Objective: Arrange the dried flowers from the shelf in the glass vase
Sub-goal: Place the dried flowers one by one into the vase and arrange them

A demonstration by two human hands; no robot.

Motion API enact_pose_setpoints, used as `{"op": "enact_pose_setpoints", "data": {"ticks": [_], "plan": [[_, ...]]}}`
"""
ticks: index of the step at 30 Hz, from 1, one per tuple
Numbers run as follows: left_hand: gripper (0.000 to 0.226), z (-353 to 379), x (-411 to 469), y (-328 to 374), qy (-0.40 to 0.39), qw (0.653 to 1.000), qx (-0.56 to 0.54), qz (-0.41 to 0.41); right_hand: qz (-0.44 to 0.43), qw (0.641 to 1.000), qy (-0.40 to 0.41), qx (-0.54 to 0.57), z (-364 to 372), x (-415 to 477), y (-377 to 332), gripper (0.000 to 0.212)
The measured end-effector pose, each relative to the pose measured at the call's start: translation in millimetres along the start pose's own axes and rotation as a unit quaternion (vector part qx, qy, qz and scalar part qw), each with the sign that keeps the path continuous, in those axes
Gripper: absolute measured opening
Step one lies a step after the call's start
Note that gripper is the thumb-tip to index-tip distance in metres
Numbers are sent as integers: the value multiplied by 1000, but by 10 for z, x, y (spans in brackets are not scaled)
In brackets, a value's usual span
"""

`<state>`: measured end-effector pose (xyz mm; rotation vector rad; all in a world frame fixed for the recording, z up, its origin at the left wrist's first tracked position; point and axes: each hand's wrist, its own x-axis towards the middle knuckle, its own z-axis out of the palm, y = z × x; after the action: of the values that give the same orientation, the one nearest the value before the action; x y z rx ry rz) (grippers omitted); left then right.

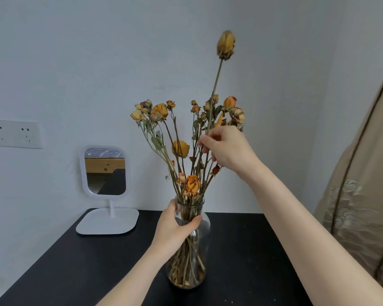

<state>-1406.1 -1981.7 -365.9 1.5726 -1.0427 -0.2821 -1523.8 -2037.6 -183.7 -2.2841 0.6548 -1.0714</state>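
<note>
Two bare forearms reach in from the bottom edge, over a black tabletop (pixel 53 261).

Far left, on the wall: white double socket plate (pixel 13 133). Below it, a white-framed standing mirror (pixel 106 171) on the table, well apart from the work.

Left hand (pixel 175 226): fingers and thumb wrapped round the neck of the clear glass vase (pixel 205 225), which stands upright on the table.

Bunch of dried orange and yellow roses (pixel 192 184) already sits in the vase, with the stems fanning out above the rim.

Right hand (pixel 228 149): fingertips pinching the thin stem of one tall dried flower with a yellow bud head (pixel 226 45), which rises well above the rest. I cannot tell whether its lower end has entered the neck.

Far right: beige patterned fabric (pixel 363 195), hanging.

Risks, as I judge them: the pinched stem looks brittle, and forcing it down through the crowded neck could snap it. Brushing neighbouring heads could shed petals. If left this high, the stem may lean. If the left hand slackens, a sideways push could tip the vase.
</note>
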Motion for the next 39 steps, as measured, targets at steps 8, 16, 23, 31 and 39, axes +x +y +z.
{"op": "enact_pose_setpoints", "data": {"ticks": [8, 16, 23, 31, 39], "plan": [[50, 8, -4, 2, 8, 1000, -6, -2, 42, 993, -94, -48, 144, -36, 151, 24], [52, 3, -6, 4, 8, 1000, -12, 2, 5, 999, -17, 44, 115, 107, 57, 21], [48, 0, -14, 5, 7, 1000, -18, -5, 27, 996, -86, -16, 216, 158, 59, 21], [50, 6, -10, 10, 7, 1000, -16, 0, 60, 982, -160, -86, 280, 155, 94, 19], [50, 10, -4, 1, 9, 1000, -7, -4, 9, 997, -72, -17, 316, 183, 50, 26]]}}
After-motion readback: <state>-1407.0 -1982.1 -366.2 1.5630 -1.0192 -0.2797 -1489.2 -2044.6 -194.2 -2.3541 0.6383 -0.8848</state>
